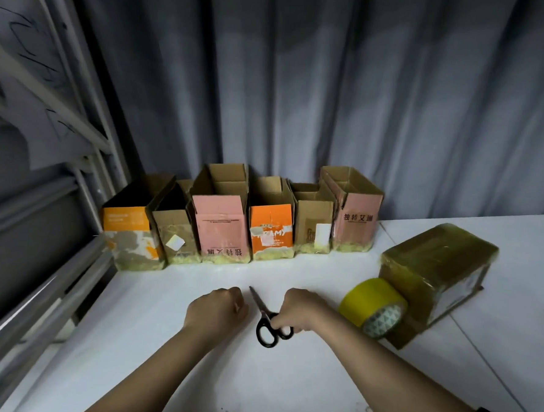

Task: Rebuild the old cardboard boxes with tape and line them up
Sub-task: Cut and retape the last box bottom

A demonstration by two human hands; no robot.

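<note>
Several open-topped cardboard boxes [221, 228] stand side by side in a row at the back of the white table [186, 386], their bottoms wrapped in yellowish tape. A further box [434, 272], covered in tape, lies on its side at the right. A roll of yellow tape [370, 306] leans against its near end. My right hand [302, 309] grips the black handles of the scissors [266, 320], whose blades lie shut on the table pointing away. My left hand [218, 309] rests on the table as a fist just left of the blades, holding nothing.
A grey curtain [321, 91] hangs behind the row of boxes. A grey metal frame [46, 283] with slanted bars runs along the table's left edge.
</note>
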